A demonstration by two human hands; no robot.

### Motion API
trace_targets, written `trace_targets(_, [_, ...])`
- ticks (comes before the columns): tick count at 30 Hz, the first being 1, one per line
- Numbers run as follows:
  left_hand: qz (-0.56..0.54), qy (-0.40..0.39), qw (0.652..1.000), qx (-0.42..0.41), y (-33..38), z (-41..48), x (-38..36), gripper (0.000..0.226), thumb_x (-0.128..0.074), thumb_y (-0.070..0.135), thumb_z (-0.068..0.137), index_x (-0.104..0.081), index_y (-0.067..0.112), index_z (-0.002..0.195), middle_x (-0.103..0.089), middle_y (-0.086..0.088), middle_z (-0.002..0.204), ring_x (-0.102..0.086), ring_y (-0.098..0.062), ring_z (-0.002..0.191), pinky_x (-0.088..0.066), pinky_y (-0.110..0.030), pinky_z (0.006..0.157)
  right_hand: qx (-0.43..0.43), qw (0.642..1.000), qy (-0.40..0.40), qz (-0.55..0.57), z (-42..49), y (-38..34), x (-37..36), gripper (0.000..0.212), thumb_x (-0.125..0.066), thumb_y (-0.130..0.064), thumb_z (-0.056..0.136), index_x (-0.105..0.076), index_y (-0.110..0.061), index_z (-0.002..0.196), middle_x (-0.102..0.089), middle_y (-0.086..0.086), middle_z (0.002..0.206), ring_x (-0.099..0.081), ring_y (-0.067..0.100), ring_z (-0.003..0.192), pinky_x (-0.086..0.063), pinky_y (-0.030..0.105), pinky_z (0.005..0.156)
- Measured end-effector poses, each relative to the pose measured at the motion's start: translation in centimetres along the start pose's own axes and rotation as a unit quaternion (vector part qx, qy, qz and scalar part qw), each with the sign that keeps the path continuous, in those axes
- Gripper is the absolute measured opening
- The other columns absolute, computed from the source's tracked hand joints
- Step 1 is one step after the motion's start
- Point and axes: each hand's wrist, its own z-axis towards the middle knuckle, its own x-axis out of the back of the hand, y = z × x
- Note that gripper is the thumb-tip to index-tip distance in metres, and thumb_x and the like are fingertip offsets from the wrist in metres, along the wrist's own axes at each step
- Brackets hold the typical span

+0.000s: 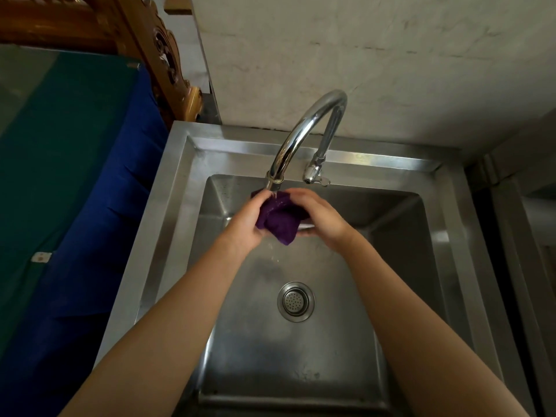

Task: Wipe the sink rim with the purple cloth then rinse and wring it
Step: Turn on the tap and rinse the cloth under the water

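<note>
1. The steel sink [445,245] fills the middle of the view, a deep square basin with a round perforated drain strainer [296,301] in its floor and a wet film across the bottom.
2. Nothing sits loose in the basin; the only thing over it is the purple cloth [278,219], held up in the air toward the far side, just under the spout.
3. The curved chrome faucet [310,127] arcs toward the near side from the far rim, and a thin stream of water [274,194] lands right on the top of the cloth.
4. The cloth looks dark, soaked and bunched into a thick wad, one corner hanging down, drips falling from it.
5. Left hand [245,225] is clenched around the left side of the wad, fingers wrapped under it.
6. Right hand [320,216] grips the right side, fingers curled over the top.
7. Left of the sink lies blue and green fabric [90,182], with carved wood [162,55] at the far left.
</note>
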Motion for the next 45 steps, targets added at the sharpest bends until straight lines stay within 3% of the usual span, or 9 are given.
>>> trace_targets(4, [0.06,-0.017,0.995,-0.081,0.0,-1.1,-0.6,0.028,-0.056,0.015,0.09,-0.05,0.016,0.118,-0.063,-0.003,0.094,-0.062,-0.019,0.085,-0.053,-0.036,0.08,-0.103,0.994,0.035,-0.015,0.6,-1.1,0.0,0.065,-0.018,-0.067,0.089,-0.06,-0.019,0.103,-0.065,0.008,0.102,-0.063,0.018,0.089,-0.058,0.034,0.07])
trace_targets(9, [0.025,0.022,0.995,-0.091,0.6,-1.9,-1.3,0.015,-0.054,0.027,0.091,-0.058,0.022,0.105,-0.064,0.0,0.09,-0.062,-0.019,0.085,-0.054,-0.036,0.078,-0.145,0.989,-0.027,-0.001,0.9,-0.5,-0.7,0.047,-0.038,-0.061,0.09,-0.059,-0.021,0.104,-0.066,0.008,0.101,-0.065,0.026,0.097,-0.058,0.045,0.081])
trace_targets(13, [0.153,0.146,0.964,-0.158,0.8,-1.0,-1.6,0.021,-0.056,0.028,0.089,-0.055,0.02,0.07,-0.058,0.0,0.071,-0.057,-0.018,0.071,-0.048,-0.025,0.06,-0.051,0.996,0.015,0.068,0.5,0.3,-2.1,0.039,-0.053,-0.037,0.092,-0.05,-0.014,0.123,-0.062,0.004,0.103,-0.065,0.018,0.09,-0.059,0.035,0.069])
trace_targets(18, [0.142,0.166,0.97,-0.106,0.1,0.0,-1.4,0.037,-0.052,0.025,0.088,-0.055,0.019,0.051,-0.056,0.003,0.049,-0.055,-0.023,0.061,-0.046,-0.034,0.06,0.127,0.963,0.196,-0.134,1.6,1.1,-4.6,0.019,-0.05,-0.033,0.092,-0.055,-0.017,0.099,-0.061,0.011,0.1,-0.06,0.022,0.086,-0.051,0.033,0.074])
trace_targets(24, [0.137,0.143,0.978,-0.068,-1.8,0.4,-1.7,0.051,-0.041,0.05,0.086,-0.068,0.009,0.073,-0.07,-0.015,0.082,-0.067,-0.037,0.085,-0.054,-0.047,0.084,0.093,0.95,0.224,-0.195,2.9,0.8,-4.1,0.034,-0.038,-0.039,0.096,-0.051,-0.013,0.079,-0.06,0.006,0.077,-0.058,0.026,0.076,-0.044,0.035,0.067])
trace_targets(28, [0.171,0.18,0.96,-0.128,-1.5,-0.3,-2.2,0.045,-0.038,0.04,0.096,-0.052,0.015,0.062,-0.055,-0.002,0.064,-0.055,-0.018,0.063,-0.047,-0.031,0.063,0.027,0.955,0.202,-0.214,4.1,1.5,-3.1,0.042,-0.032,-0.042,0.097,-0.055,-0.011,0.08,-0.061,0.011,0.084,-0.06,0.029,0.083,-0.046,0.035,0.072])
trace_targets(34, [0.197,0.16,0.95,-0.182,-0.6,0.1,-2.4,0.024,-0.04,0.032,0.095,-0.054,0.015,0.086,-0.056,0.0,0.077,-0.054,-0.018,0.076,-0.048,-0.035,0.071,0.025,0.977,0.138,-0.162,4.0,-0.4,-1.4,0.044,-0.03,-0.043,0.098,-0.056,-0.016,0.121,-0.061,0.011,0.116,-0.056,0.026,0.108,-0.044,0.037,0.096])
trace_targets(40, [0.158,0.17,0.967,-0.101,0.8,0.7,-2.6,0.033,-0.042,0.031,0.092,-0.063,0.015,0.072,-0.065,-0.005,0.077,-0.064,-0.028,0.084,-0.055,-0.044,0.08,0.145,0.942,0.167,-0.254,2.5,-0.4,-3.5,0.03,-0.047,-0.045,0.091,-0.053,-0.016,0.099,-0.063,0.011,0.098,-0.06,0.025,0.085,-0.05,0.038,0.073])
trace_targets(45, [0.123,0.146,0.98,-0.052,0.3,0.1,-2.8,0.04,-0.046,0.035,0.083,-0.056,0.017,0.048,-0.054,-0.002,0.048,-0.054,-0.026,0.048,-0.044,-0.028,0.044,0.154,0.904,0.262,-0.301,2.7,-0.6,-4.5,0.034,-0.045,-0.041,0.092,-0.054,-0.009,0.088,-0.066,0.013,0.083,-0.061,0.033,0.077,-0.047,0.039,0.063])
